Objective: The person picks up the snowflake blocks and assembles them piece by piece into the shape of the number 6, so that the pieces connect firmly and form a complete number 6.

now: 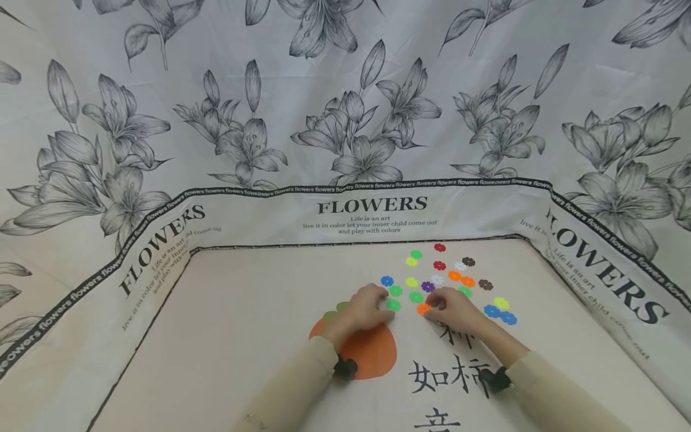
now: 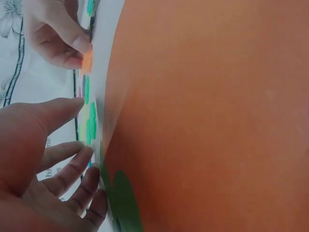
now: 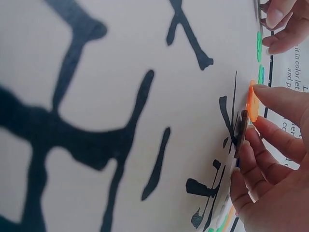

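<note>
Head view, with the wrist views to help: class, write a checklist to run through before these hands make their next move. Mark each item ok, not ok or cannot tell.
1. Right hand pinching the orange piece: ok.
2. Left hand free: ok; it grips nothing.
3. Green piece close to the left hand: ok; right beside it.
4. Blue pieces all together: not ok; two lie to the right of the right hand, one by the left hand.
5. Orange piece joined to another: cannot tell; the right hand hides part.
</note>
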A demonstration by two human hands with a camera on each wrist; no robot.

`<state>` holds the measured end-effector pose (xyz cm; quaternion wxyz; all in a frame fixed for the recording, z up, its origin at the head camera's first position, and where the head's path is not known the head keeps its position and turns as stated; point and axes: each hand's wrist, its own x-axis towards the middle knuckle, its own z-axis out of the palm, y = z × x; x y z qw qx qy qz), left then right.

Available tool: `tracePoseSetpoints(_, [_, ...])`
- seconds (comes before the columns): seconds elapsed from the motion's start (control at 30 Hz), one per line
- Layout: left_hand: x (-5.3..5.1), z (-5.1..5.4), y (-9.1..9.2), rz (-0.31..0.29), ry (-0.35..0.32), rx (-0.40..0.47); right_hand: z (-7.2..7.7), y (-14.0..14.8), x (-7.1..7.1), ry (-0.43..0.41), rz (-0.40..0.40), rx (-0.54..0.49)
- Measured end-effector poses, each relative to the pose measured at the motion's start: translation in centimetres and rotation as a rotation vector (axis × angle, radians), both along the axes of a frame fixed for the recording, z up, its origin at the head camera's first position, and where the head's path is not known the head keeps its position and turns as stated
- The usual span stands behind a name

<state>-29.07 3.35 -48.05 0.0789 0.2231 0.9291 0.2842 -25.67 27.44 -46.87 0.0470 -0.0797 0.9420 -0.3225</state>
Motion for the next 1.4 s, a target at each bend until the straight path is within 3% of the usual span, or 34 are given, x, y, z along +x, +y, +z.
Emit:
tracePoseSetpoints(0.4, [0.5, -0.9, 1.2, 0.121, 0.08, -0.06, -0.9, 0.0, 0.0, 0.034, 0.024, -0.023])
tracePoseSetpoints(0.5, [0.5, -1.1, 1.4, 0.144, 0.066, -0.05, -0.9, -0.1, 0.0, 0.043, 0.021, -0.025])
tracePoseSetpoints(0.63, [0.4, -1.1, 1.5, 0.169, 0.008, 0.042, -0.4, -0.1, -0.1, 0.044, 0.024, -0.053])
tracePoseSetpoints(0.73, [0.4, -0.8, 1.1, 0.154, -0.013, 0.129, -0.1, -0.2, 0.0, 0.046, 0.03, -0.069])
tracePoseSetpoints(0.83, [0.5, -0.6, 0.1, 0.109, 0.01, 0.193, 0.3, -0.4, 0.2, 0.04, 0.031, -0.101])
tracePoseSetpoints(1.03, [1.1, -0.1, -2.7, 0.022, 0.047, 0.283, 1.6, -1.9, 1.1, -0.04, 0.063, -0.292])
tracePoseSetpoints(1.17, [1.8, 0.5, -4.5, -0.029, 0.022, 0.337, 2.6, -3.1, 1.7, -0.082, 0.115, -0.386])
tracePoseSetpoints(1.4, [2.9, 1.6, -6.3, -0.085, -0.04, 0.404, 3.5, -4.6, 2.3, -0.094, 0.174, -0.427])
